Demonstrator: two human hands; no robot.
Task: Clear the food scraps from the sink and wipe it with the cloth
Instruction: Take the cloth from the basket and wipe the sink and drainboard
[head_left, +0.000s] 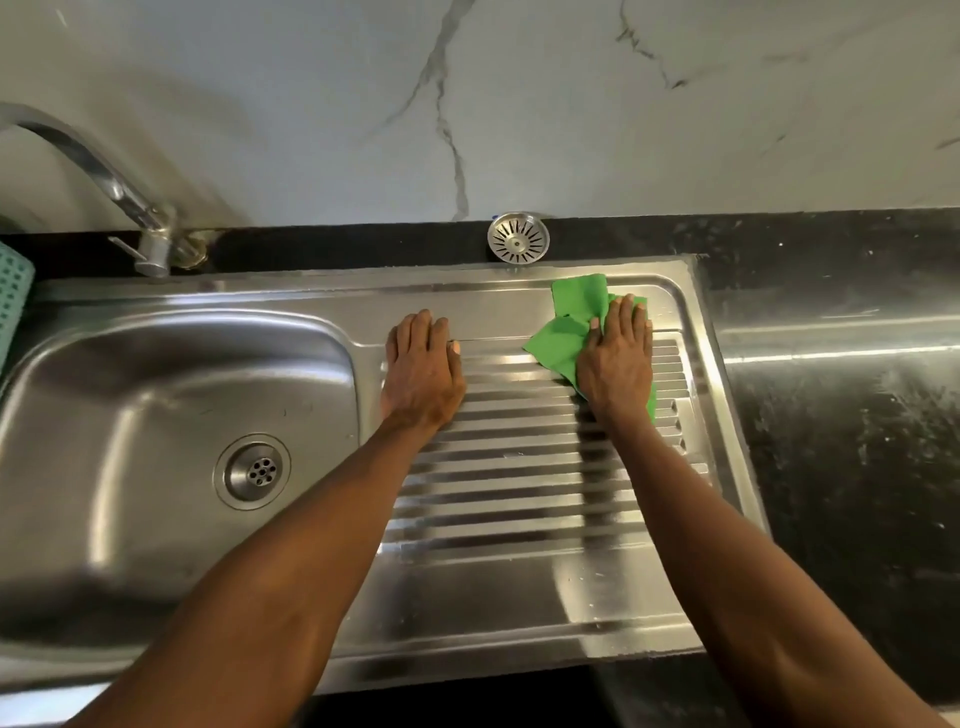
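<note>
A steel sink (171, 374) fills the left of the view, its basin bare around the round drain (253, 471). To its right lies the ribbed draining board (519, 467). My right hand (615, 358) presses flat on a green cloth (563, 338) at the board's far right corner. My left hand (423, 371) rests flat on the board's left end, next to the basin, holding nothing. No food scraps are visible in the basin.
A steel strainer basket (518, 238) sits on the black counter ledge behind the board. The tap (93, 171) arches at the far left. A teal perforated item (13, 306) shows at the left edge. Black counter (841, 415) extends to the right.
</note>
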